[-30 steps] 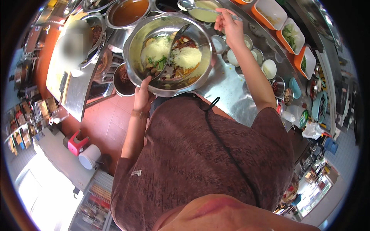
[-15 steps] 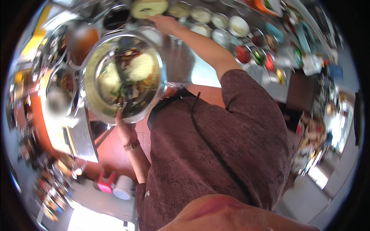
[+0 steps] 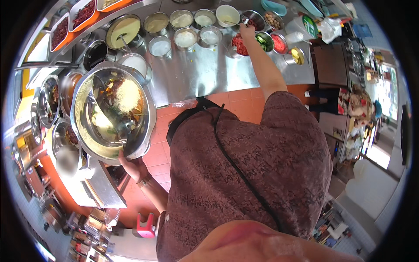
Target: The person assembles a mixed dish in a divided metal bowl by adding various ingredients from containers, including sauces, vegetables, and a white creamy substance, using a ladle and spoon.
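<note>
Much of my left hand was lost to view: the thumb lay against the near rim of the large metal bowl, while the other fingers went underneath, where I could not see them. That hand had the bowl firmly in its grip. Inside, a dark curved shape ran between two pale yellow heaps, but shine on the steel blurred its lower end and I could not say for certain what it was. The reddish-brown bits around them were too jumbled to tell apart.

My right hand was small at the end of my outstretched arm, its fingertips hard to make out, so I could not tell whether they were closed on anything or open. Off to the left, a grey blur covered part of a metal pan, and the orange trays ran up toward the top edge, partly cut off.

The large bowl sat right against my left fingers, well apart from my right ones. Those were at the near side of a small bowl of dark red pieces, just right of a white bowl. Chopped red pieces lay left of my right wrist and green slices right of it, in bowls on the steel counter.
</note>
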Demonstrator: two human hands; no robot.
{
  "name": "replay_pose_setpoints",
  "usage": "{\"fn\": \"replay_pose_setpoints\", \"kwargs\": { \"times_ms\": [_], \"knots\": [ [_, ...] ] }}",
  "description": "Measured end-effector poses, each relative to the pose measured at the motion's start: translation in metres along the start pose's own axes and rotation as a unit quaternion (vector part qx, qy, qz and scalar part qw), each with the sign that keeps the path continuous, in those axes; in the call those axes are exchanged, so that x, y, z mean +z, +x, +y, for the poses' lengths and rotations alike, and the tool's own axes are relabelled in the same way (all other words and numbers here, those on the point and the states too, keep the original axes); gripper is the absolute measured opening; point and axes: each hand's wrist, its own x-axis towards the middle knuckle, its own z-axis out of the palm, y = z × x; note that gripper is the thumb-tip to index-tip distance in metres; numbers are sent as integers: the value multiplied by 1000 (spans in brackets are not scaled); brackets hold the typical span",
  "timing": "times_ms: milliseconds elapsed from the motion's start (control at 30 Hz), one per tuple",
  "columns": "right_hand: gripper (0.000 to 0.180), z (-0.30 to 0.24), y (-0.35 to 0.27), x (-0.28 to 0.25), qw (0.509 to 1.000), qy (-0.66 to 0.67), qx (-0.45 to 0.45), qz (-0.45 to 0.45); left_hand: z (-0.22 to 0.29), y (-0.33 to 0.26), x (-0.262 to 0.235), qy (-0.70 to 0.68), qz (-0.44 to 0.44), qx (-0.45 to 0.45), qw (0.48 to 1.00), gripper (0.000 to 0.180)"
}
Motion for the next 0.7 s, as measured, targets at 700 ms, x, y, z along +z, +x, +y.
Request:
{"fn": "replay_pose_setpoints", "kwargs": {
  "times_ms": [700],
  "knots": [
    [29,-120,-68,15,896,-130,-351,-238,-39,-31,102,-68,59,66,994,43]
  ]
}}
